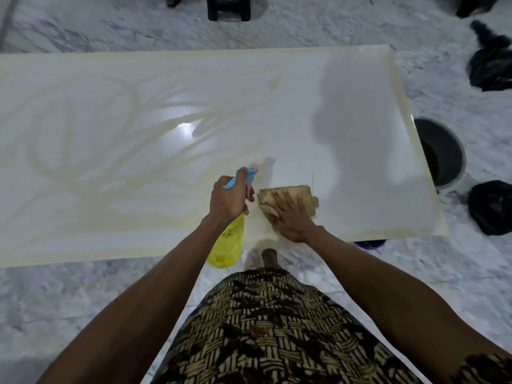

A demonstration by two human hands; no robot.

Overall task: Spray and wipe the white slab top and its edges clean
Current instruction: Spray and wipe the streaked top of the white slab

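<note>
Mid-wipe on slab [138, 120]: left grip [225, 199] clenched round bottle [227, 245], right grip [291, 217] flat on cloth [288, 198]; next, likely streaks left of bottle.

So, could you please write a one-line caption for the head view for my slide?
Left hand grips a spray bottle while right hand presses a cloth on the streaked white slab.

Clearance over the white slab [138, 128]

I see open surface left, ahead and right of both hands; only the spray bottle [228, 239] and brown cloth [288, 199] occupy the near edge. Beyond the right edge stand a dark bucket [443, 153] and black bags [491, 207].
</note>
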